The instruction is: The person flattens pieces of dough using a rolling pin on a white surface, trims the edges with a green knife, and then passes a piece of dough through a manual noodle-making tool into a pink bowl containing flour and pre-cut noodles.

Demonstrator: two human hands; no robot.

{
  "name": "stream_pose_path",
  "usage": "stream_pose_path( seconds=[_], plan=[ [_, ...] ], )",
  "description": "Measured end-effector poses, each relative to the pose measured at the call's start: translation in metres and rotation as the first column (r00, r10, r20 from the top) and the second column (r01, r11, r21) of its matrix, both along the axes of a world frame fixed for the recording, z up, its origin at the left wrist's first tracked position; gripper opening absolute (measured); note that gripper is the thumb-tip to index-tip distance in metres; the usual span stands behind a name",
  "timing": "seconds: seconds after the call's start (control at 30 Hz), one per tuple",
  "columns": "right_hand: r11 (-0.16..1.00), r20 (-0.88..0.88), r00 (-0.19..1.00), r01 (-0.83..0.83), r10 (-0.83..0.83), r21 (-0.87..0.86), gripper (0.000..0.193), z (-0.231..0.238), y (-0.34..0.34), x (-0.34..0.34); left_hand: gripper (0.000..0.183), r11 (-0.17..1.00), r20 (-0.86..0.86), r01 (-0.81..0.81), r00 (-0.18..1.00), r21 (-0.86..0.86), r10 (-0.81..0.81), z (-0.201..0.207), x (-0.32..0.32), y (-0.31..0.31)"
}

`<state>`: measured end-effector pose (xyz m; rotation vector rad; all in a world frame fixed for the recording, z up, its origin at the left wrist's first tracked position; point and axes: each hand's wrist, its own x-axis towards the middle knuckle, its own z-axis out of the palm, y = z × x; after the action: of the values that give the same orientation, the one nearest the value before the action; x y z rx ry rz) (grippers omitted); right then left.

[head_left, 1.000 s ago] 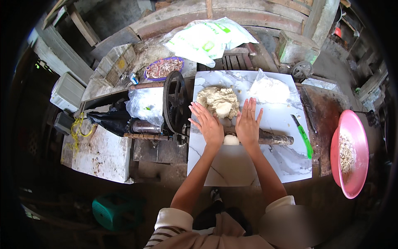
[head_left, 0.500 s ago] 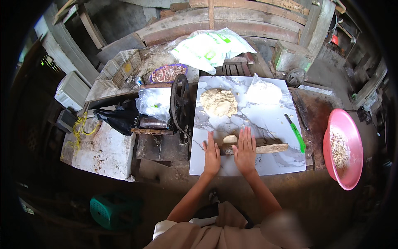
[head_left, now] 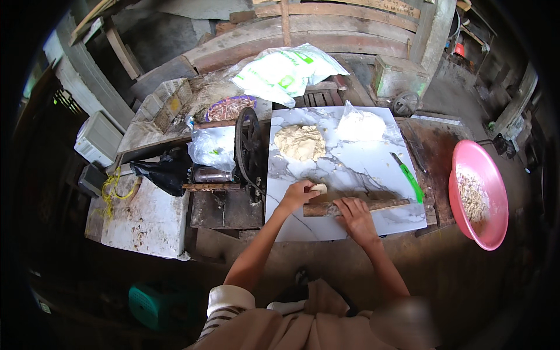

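My left hand (head_left: 298, 196) pinches a small pale piece of dough (head_left: 319, 188) above the marble-patterned board (head_left: 291, 229). My right hand (head_left: 357, 220) curls its fingers over a wooden stick (head_left: 317, 210), which lies crosswise near the board's front edge. Part of the stick is hidden under those fingers. Farther back on the board rests a large rough lump of dough (head_left: 300, 143). To its right sits a clear plastic bag of white powder (head_left: 363, 125). A green-handled utility knife (head_left: 411, 182) lies along the board's right side, its blade pointing away from me.
On the right stands a pink basin (head_left: 496, 192) holding pale strips. Left of the board is a hand-cranked machine with a dark wheel (head_left: 240, 146) and a plastic bag (head_left: 213, 149) on top. Large white sacks (head_left: 286, 73) lie behind. A green stool (head_left: 146, 306) is below left.
Both hands were flat with fingers stretched, the dough piece between them. The left now pinches that piece, and the right has closed over the stick. The view has shifted slightly.
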<state>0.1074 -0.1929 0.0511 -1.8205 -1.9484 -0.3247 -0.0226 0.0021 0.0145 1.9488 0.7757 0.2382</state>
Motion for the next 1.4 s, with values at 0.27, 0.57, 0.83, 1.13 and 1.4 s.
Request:
stream_pose_path(
  seconds=[0.27, 0.57, 0.83, 1.13, 1.4],
  plan=[
    [0.940, -0.118, 0.944, 0.322, -0.309, 0.116, 0.048, 0.024, -0.014, 0.029, 0.030, 0.997, 0.184, 0.062, 0.981, -0.035, -0.055, -0.005, -0.004, 0.004],
    [0.940, -0.179, 0.937, 0.323, -0.301, 0.111, 0.046, 0.028, -0.005, 0.029, 0.031, 0.998, 0.113, -0.016, 0.994, 0.065, 0.009, 0.006, -0.018, -0.035],
    [0.949, -0.183, 0.943, 0.298, -0.276, 0.105, 0.045, 0.021, -0.001, 0.026, 0.069, 0.625, 0.026, -0.013, 1.000, 0.781, -0.011, -0.001, -0.015, -0.107],
    [0.981, -0.185, 0.966, 0.191, -0.183, 0.027, 0.044, 0.015, 0.007, 0.021, 0.054, 0.836, 0.150, -0.159, 0.984, 0.526, 0.092, 0.001, -0.039, -0.103],
    [0.977, -0.151, 0.985, -0.115, 0.089, -0.178, 0.040, 0.000, 0.012, 0.000, 0.043, 0.738, 0.496, -0.592, 0.770, 0.323, 0.401, 0.019, -0.044, -0.062]
  ],
)
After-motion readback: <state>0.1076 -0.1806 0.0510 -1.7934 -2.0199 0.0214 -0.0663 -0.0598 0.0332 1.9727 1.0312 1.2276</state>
